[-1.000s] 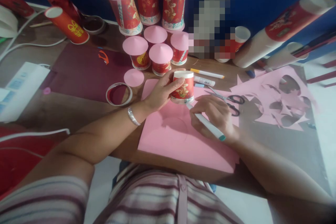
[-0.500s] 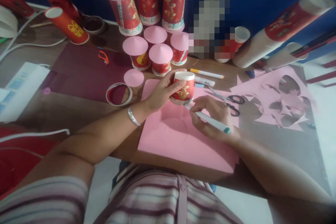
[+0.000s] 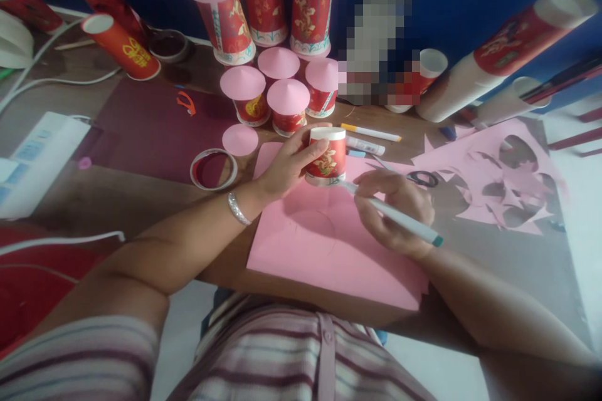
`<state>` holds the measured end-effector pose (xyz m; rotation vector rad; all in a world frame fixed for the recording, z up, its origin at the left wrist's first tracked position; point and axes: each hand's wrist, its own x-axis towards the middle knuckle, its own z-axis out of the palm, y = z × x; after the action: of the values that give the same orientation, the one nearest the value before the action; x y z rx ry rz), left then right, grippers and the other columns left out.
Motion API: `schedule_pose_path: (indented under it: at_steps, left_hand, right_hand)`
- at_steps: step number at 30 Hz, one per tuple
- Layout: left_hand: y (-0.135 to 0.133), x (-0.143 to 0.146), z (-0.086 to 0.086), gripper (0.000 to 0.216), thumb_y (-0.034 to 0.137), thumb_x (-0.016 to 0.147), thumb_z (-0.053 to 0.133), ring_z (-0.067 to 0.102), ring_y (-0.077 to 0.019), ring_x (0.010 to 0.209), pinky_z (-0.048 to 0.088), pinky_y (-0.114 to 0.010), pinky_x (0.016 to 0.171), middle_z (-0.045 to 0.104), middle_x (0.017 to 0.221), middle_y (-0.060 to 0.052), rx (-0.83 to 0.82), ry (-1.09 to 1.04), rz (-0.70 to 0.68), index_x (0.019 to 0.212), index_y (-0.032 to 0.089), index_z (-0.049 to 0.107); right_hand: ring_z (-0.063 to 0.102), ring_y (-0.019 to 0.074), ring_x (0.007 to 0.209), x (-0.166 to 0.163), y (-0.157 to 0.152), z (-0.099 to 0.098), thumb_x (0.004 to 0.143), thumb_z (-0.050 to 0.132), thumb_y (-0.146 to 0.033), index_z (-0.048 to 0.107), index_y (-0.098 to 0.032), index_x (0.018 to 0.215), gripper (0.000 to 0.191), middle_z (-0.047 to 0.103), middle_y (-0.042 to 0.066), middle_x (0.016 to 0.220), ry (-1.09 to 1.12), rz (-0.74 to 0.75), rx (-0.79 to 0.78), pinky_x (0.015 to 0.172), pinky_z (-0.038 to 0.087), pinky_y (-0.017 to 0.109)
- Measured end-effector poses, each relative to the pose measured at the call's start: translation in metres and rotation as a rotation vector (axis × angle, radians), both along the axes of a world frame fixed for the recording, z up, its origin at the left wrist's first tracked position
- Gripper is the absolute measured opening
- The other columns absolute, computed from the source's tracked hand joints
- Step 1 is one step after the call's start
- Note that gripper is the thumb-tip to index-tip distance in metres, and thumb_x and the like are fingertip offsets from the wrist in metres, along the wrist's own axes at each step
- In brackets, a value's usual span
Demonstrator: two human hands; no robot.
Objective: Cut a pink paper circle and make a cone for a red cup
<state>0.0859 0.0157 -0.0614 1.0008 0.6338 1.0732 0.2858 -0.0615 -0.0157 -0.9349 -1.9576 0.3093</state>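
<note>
My left hand (image 3: 290,164) is wrapped round a short red paper tube (image 3: 330,160) with white ends and a gold-and-green figure on its side. It holds the tube upright above a pink paper sheet (image 3: 301,250), where a drawn curve shows faintly. In my right hand (image 3: 397,207) is a white marker pen (image 3: 408,223) with a green end. The pen's tip is at or very near the tube's white bottom band, which bears small marks; exact contact cannot be made out. Scissors (image 3: 423,178) lie behind my right hand, partly hidden by it.
Several red tubes with pink cone tops (image 3: 288,99) stand at the back. A tape roll (image 3: 192,170) and a flat pink cone (image 3: 240,139) lie left. A yellow marker (image 3: 369,132) and a glue stick (image 3: 365,145) lie behind the tube. Cut pink scraps (image 3: 484,169) lie right.
My right hand has moved right with the marker, its tip shifting slightly right and the green end out and down. The tube has moved a little left in my left hand.
</note>
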Motion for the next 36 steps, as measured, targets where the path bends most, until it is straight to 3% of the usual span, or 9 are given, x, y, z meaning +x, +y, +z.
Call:
schedule_pose_path:
  at_steps: [4, 7, 11, 15, 20, 24, 30, 36]
  left_hand:
    - [0.0, -0.001, 0.004, 0.042, 0.05, 0.085, 0.085, 0.07, -0.0158, 0.093, 0.056, -0.03, 0.087, 0.073, 0.101, -0.002, -0.084, -0.059, 0.012, 0.114, 0.022, 0.072]
    - [-0.001, -0.003, 0.006, 0.042, 0.052, 0.083, 0.086, 0.067, -0.0137, 0.079, 0.055, -0.028, 0.073, 0.069, 0.087, 0.0, -0.152, -0.047, 0.016, 0.108, 0.022, 0.072]
    - [-0.001, -0.004, 0.006, 0.037, 0.05, 0.082, 0.087, 0.064, -0.0127, 0.068, 0.053, -0.028, 0.065, 0.066, 0.079, 0.001, -0.201, -0.08, 0.008, 0.098, 0.021, 0.071]
    - [0.001, -0.003, 0.007, 0.032, 0.046, 0.083, 0.086, 0.069, -0.0141, 0.075, 0.056, -0.028, 0.07, 0.071, 0.084, 0.0, -0.204, -0.144, 0.024, 0.098, 0.02, 0.072]
    - [0.001, -0.001, 0.009, 0.037, 0.047, 0.084, 0.082, 0.074, -0.0267, 0.111, 0.059, -0.038, 0.093, 0.078, 0.11, -0.008, -0.19, -0.177, -0.004, 0.105, 0.018, 0.074]
    - [0.001, 0.0, 0.01, 0.039, 0.051, 0.085, 0.078, 0.07, -0.0319, 0.124, 0.058, -0.043, 0.101, 0.078, 0.116, -0.009, -0.174, -0.176, -0.032, 0.108, 0.019, 0.073]
    - [0.0, 0.0, 0.007, 0.039, 0.057, 0.089, 0.074, 0.072, -0.0309, 0.116, 0.059, -0.043, 0.093, 0.077, 0.107, -0.009, -0.111, -0.124, -0.06, 0.104, 0.021, 0.073]
    - [-0.003, 0.001, 0.004, 0.049, 0.061, 0.083, 0.081, 0.072, -0.0242, 0.102, 0.058, -0.036, 0.086, 0.073, 0.098, -0.005, 0.003, -0.022, -0.066, 0.11, 0.021, 0.07]
  right_hand:
    - [0.069, 0.0152, 0.061, 0.003, 0.005, -0.011, 0.103, 0.058, -0.015, 0.068, -0.025, 0.112, 0.017, 0.07, -0.002, 0.076, 0.063, -0.078, 0.095, 0.059, 0.059, 0.031]
    - [0.073, 0.0159, 0.07, 0.005, 0.012, -0.015, 0.101, 0.062, -0.012, 0.067, -0.024, 0.118, 0.021, 0.075, 0.001, 0.088, -0.035, -0.121, 0.076, 0.069, 0.062, 0.032]
    - [0.074, 0.0195, 0.079, 0.009, 0.021, -0.019, 0.096, 0.076, -0.025, 0.062, -0.022, 0.125, 0.032, 0.076, 0.007, 0.102, -0.106, -0.08, 0.072, 0.075, 0.063, 0.036]
    - [0.072, 0.022, 0.082, 0.012, 0.023, -0.023, 0.095, 0.077, -0.029, 0.064, -0.023, 0.12, 0.029, 0.073, 0.006, 0.096, -0.168, -0.062, 0.117, 0.071, 0.059, 0.034]
    - [0.065, 0.0175, 0.068, 0.011, 0.023, -0.023, 0.097, 0.071, -0.021, 0.069, -0.023, 0.099, 0.003, 0.069, 0.002, 0.081, -0.246, -0.079, 0.185, 0.062, 0.05, 0.03]
    - [0.06, 0.0151, 0.062, 0.01, 0.024, -0.023, 0.097, 0.069, -0.016, 0.071, -0.022, 0.092, 0.008, 0.067, 0.0, 0.071, -0.266, -0.094, 0.187, 0.06, 0.046, 0.029]
    - [0.056, 0.0145, 0.059, 0.015, 0.027, -0.029, 0.095, 0.07, -0.016, 0.072, -0.025, 0.098, 0.009, 0.058, -0.003, 0.064, -0.324, -0.079, 0.359, 0.062, 0.048, 0.031]
    - [0.048, 0.014, 0.057, 0.018, 0.026, -0.032, 0.089, 0.072, -0.011, 0.072, -0.03, 0.105, 0.025, 0.047, -0.006, 0.06, -0.431, -0.085, 0.511, 0.071, 0.056, 0.033]
